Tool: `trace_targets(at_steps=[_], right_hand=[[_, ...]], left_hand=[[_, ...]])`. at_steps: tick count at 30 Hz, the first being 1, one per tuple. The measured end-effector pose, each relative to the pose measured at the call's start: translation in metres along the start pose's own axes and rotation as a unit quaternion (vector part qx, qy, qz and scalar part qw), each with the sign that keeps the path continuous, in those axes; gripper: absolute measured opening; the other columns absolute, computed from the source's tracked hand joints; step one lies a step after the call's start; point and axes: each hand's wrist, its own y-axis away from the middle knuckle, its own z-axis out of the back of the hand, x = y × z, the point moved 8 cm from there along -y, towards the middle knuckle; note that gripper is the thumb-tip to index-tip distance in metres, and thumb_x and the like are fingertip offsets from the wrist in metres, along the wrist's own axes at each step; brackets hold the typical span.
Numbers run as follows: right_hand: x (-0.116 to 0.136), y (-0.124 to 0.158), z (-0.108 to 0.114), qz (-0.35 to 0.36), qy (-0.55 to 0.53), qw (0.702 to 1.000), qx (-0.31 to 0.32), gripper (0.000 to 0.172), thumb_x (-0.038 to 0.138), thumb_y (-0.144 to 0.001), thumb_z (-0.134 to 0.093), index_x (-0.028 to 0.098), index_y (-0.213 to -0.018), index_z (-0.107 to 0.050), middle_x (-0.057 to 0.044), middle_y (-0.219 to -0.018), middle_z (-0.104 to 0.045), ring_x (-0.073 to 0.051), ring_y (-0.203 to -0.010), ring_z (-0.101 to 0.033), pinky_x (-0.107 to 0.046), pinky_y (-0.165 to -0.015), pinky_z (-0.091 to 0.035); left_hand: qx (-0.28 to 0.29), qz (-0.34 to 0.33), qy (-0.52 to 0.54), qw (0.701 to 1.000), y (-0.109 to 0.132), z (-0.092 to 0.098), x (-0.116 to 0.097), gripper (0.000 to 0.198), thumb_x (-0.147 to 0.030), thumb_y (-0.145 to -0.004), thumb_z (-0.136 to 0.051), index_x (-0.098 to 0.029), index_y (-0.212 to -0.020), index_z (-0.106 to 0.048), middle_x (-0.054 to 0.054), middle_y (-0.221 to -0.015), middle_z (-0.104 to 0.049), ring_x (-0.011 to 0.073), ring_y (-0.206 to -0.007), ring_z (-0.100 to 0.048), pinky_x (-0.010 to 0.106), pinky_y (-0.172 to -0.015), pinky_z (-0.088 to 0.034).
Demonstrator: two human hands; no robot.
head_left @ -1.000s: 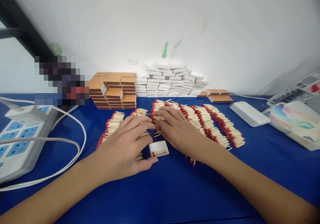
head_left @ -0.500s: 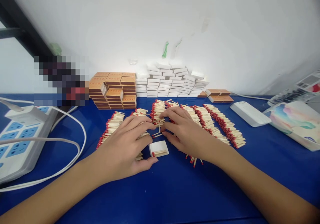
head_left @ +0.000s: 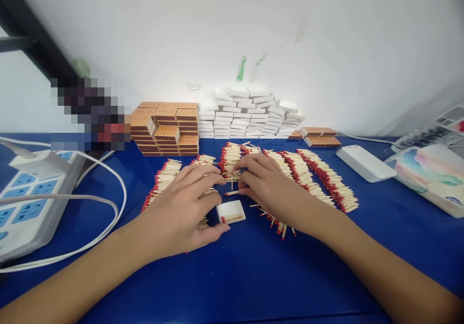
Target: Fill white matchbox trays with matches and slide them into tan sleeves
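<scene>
A small white tray [head_left: 232, 209] with a few red-tipped matches in it lies on the blue table, at the thumb and index finger of my left hand [head_left: 186, 210]. That hand is spread, its fingers apart over piled matches. My right hand [head_left: 263, 181] is bent down behind the tray, its thumb and index finger together at the end of a loose match [head_left: 232, 193]. Rows of red-headed matches [head_left: 328, 181] fan out on both sides. Under my right hand lies a scattered bunch of matches [head_left: 279, 225].
Brown matchboxes [head_left: 166, 128] are stacked at the wall beside piled white trays [head_left: 241, 116]. More brown boxes [head_left: 321, 136], a white device [head_left: 365, 163] and a colourful pack [head_left: 431, 174] sit right. A power strip [head_left: 32, 198] with white cables lies left.
Of the loose matches behind the tray, one now shows at my right fingertips where two showed before. My left hand has hardly moved. The view has shifted slightly.
</scene>
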Motion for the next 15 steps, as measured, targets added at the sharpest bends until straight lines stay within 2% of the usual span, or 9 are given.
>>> trace_targets(at_steps=[5,12,15], right_hand=[[0.004,0.004,0.022,-0.004,-0.018,0.999,-0.027,0.012,0.018,-0.107,-0.059,0.017,-0.097,-0.066,-0.017,-0.128,-0.066,-0.033,-0.132,-0.053,-0.058,-0.114,-0.05],[0.033,0.008,0.01,0.012,-0.013,1.0,0.014,0.01,0.014,-0.103,-0.062,0.016,-0.096,-0.068,-0.02,-0.139,-0.063,-0.038,-0.145,-0.046,-0.06,-0.117,-0.048],[0.027,0.006,0.016,-0.007,-0.05,0.999,-0.007,0.013,0.018,-0.106,-0.062,0.017,-0.096,-0.07,-0.016,-0.127,-0.067,-0.033,-0.131,-0.055,-0.052,-0.11,-0.052]], left_hand=[[-0.004,0.009,-0.003,1.0,-0.001,0.0,0.002,0.026,-0.04,-0.097,-0.075,-0.015,-0.095,-0.073,0.016,-0.128,-0.073,0.0362,-0.133,-0.061,0.056,-0.115,-0.049],[-0.021,0.02,0.011,1.0,-0.001,0.001,0.005,0.023,-0.038,-0.096,-0.075,-0.015,-0.1,-0.073,0.015,-0.127,-0.073,0.034,-0.133,-0.061,0.054,-0.115,-0.051],[-0.024,0.016,0.01,1.0,-0.001,0.002,0.004,0.022,-0.038,-0.096,-0.075,-0.016,-0.098,-0.073,0.015,-0.124,-0.074,0.0338,-0.131,-0.063,0.053,-0.113,-0.052]])
